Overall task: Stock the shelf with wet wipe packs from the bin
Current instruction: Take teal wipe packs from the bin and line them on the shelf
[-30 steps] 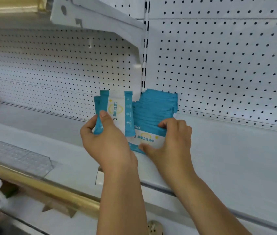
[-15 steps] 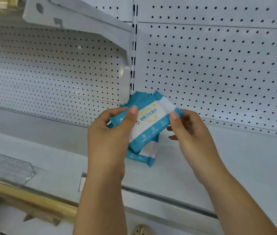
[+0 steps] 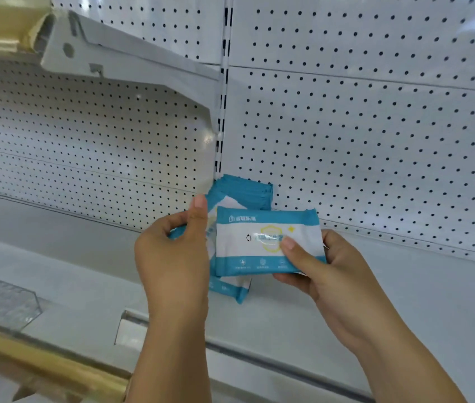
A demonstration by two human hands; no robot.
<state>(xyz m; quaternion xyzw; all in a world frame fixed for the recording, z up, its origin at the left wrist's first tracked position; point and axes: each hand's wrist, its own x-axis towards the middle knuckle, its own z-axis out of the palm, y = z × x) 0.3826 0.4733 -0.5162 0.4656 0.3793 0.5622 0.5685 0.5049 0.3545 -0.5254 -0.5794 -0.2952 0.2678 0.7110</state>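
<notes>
Change: the front pack [image 3: 247,248], tilted and shared between both hands half a second ago, now sits level with its face to the camera and has passed to the right hand alone.
Right hand [image 3: 338,280]: pinches the front pack at its right end, thumb on the printed face, fingers behind.
Left hand [image 3: 172,263]: thumb upright, fingers curled round a second pack [image 3: 215,199] that is mostly hidden behind the front pack.
Beneath the hands: one low pack [image 3: 231,289] at the front of the stock on the shelf [image 3: 405,301]; whether it lies flat or leans I cannot tell.
Behind the hands: a row of packs [image 3: 247,191] standing on edge against the pegboard [image 3: 375,141].
Left of the left hand: a clear divider [image 3: 0,298], with a gold rail [image 3: 41,370] nearer the person.
Above the left hand: a white bracket [image 3: 131,62].
Bin: not in view.
Progress: partway, by my judgement. One short row is placed, two packs are in hand and not yet set down, and most of the shelf to the right of the right hand has no packs.
</notes>
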